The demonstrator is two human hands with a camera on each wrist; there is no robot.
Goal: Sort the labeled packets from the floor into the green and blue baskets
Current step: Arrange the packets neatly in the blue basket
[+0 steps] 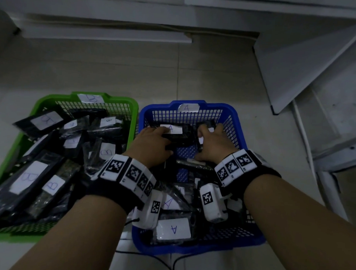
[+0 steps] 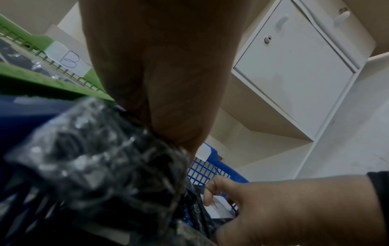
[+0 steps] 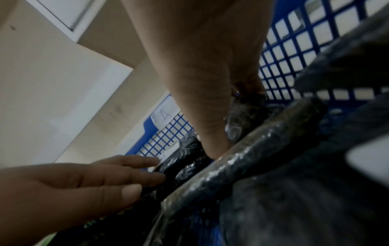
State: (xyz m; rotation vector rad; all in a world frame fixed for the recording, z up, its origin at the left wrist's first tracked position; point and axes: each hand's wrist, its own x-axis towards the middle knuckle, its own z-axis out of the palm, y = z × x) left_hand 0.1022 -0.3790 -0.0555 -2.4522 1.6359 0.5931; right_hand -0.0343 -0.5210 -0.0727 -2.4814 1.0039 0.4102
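The blue basket (image 1: 214, 104), tagged A, stands on the right and holds several black packets with A labels. The green basket (image 1: 53, 98), tagged B, stands on the left, piled with black packets labeled B. Both hands reach into the far half of the blue basket. My left hand (image 1: 161, 134) lies with fairly straight fingers on a black packet with an A label (image 1: 173, 129). My right hand (image 1: 205, 135) curls its fingers and thumb round another black packet (image 1: 206, 123). In the right wrist view the left hand's fingers (image 3: 143, 161) touch that packet's edge.
A white cabinet (image 1: 308, 64) and leaning white boards stand to the right of the blue basket. White shelving (image 1: 106, 34) runs along the back. Black cables (image 1: 168, 261) lie on the tiled floor in front of the blue basket.
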